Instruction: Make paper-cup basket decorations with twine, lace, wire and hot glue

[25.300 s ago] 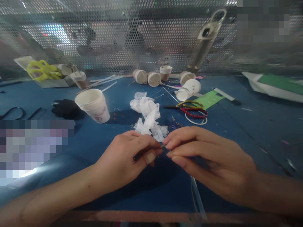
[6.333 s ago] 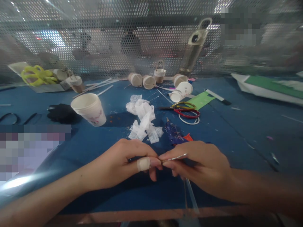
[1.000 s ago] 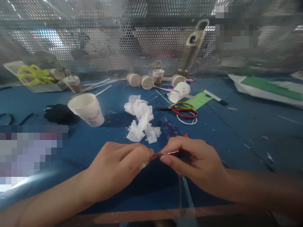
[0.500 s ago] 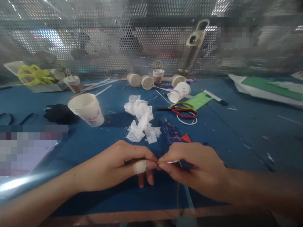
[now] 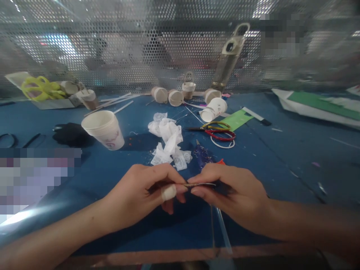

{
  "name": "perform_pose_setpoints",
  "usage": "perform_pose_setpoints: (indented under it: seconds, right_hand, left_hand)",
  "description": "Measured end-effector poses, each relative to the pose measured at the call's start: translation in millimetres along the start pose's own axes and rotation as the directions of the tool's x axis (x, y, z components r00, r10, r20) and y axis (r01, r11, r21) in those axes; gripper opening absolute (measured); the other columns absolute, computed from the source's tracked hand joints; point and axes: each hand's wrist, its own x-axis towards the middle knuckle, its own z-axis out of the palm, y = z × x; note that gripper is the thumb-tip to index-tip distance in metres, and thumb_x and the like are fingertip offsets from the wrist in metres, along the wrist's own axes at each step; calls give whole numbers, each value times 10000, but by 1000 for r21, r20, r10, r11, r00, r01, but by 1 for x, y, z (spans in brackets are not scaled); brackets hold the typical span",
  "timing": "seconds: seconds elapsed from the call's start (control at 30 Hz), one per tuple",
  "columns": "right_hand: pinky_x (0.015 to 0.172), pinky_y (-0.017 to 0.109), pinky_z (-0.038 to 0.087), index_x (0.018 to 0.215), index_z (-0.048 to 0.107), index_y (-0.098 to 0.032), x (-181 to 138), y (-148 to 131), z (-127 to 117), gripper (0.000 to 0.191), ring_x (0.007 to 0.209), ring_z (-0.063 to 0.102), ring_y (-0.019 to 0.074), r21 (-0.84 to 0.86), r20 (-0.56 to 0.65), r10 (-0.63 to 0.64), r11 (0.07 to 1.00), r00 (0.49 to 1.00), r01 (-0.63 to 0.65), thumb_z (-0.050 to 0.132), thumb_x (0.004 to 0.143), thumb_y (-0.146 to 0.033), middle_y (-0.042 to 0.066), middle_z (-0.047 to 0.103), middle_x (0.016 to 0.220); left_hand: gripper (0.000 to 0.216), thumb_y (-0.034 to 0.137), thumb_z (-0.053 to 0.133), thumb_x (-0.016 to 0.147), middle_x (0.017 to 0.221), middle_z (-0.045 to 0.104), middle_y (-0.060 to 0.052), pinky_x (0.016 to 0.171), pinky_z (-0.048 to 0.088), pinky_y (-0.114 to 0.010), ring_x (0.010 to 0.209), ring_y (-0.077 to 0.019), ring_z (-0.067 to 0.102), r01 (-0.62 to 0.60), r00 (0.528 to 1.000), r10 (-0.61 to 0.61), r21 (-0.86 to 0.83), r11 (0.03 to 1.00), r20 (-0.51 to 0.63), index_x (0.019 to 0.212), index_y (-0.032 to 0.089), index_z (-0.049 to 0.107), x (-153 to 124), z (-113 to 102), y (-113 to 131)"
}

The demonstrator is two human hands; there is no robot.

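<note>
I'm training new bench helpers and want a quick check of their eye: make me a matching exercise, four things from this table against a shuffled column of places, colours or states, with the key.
1. strip
2. cup stack
3. lace
4. scissors

A. red and yellow handled
B. pinched between left hand and right hand
C. loose white heap
D. left of the lace

Pairs: 1-B, 2-D, 3-C, 4-A
</note>
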Motion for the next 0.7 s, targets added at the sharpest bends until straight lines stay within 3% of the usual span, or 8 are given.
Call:
perform_pose_setpoints:
  seconds: [0.13, 0.23, 0.33, 0.4, 0.47, 0.53, 0.6, 0.7]
  right_hand:
    - [547, 166, 514, 914, 715, -206, 1, 0, 1, 42, 583, 658, 82, 40, -8, -24, 999, 1000, 24, 681, 938, -201, -20, 758, 740]
    - [540, 161, 514, 928, 722, -196, 1, 1, 1, 48, 583, 655, 80, 74, -9, -24, 997, 1000, 25, 704, 906, -157, -18, 756, 744]
    - [543, 183, 530, 939, 726, -192, -1, 2, 2, 63, 588, 668, 98, 96, -12, -36, 995, 999, 37, 709, 896, -148, -3, 758, 747]
    - [552, 200, 541, 957, 726, -192, -2, 2, 1, 82, 595, 679, 110, 113, -10, -65, 991, 998, 65, 699, 901, -139, 11, 767, 761]
    - [558, 214, 543, 964, 725, -207, -3, 1, 1, 112, 601, 683, 116, 108, -11, -72, 991, 997, 73, 700, 894, -123, 15, 774, 774]
    - [561, 221, 543, 966, 723, -225, -3, 0, -1, 150, 605, 682, 117, 85, -10, -64, 994, 998, 65, 701, 882, -103, 9, 781, 791]
    - [564, 216, 543, 979, 723, -227, -3, 0, -2, 185, 605, 678, 111, 62, -10, -68, 996, 998, 69, 694, 874, -77, 0, 784, 806]
    - [550, 191, 531, 977, 738, -205, -2, 0, -2, 161, 570, 650, 91, 63, -12, -75, 995, 997, 75, 707, 873, -86, -10, 768, 760]
  left_hand:
    - [74, 158, 634, 964, 678, 745, 80, 569, 502, -89, 571, -56, 726, -178, 978, 198, 225, 958, -70, 939, 211, 679, -1, 2, -6]
    - [88, 141, 607, 975, 701, 755, 76, 599, 513, -130, 602, -81, 736, -285, 934, 348, 423, 860, -78, 988, 219, 645, -3, 2, -9]
    - [111, 135, 551, 990, 862, 799, 2, 630, 543, -199, 704, -146, 767, -390, 879, 477, 608, 691, 21, 1064, 200, 603, -9, 0, -12]
    - [160, 132, 498, 1003, 991, 802, -72, 693, 567, -260, 803, -203, 777, -485, 817, 562, 678, 552, 128, 1140, 165, 575, -11, -2, -13]
    - [173, 136, 478, 1011, 1013, 796, -100, 714, 567, -289, 823, -225, 771, -521, 789, 592, 690, 503, 164, 1157, 145, 570, -11, -3, -13]
    - [120, 168, 521, 1013, 926, 794, -50, 677, 546, -250, 765, -186, 759, -454, 847, 524, 640, 620, 94, 1108, 171, 595, -8, -3, -12]
    - [73, 199, 565, 1010, 840, 772, 17, 656, 519, -185, 712, -123, 737, -329, 933, 358, 486, 810, 35, 1052, 204, 624, -4, -4, -8]
    - [183, 216, 502, 1045, 809, 747, 48, 679, 511, -126, 676, -62, 711, -142, 978, 114, 155, 978, 175, 970, 207, 670, 2, -7, -2]
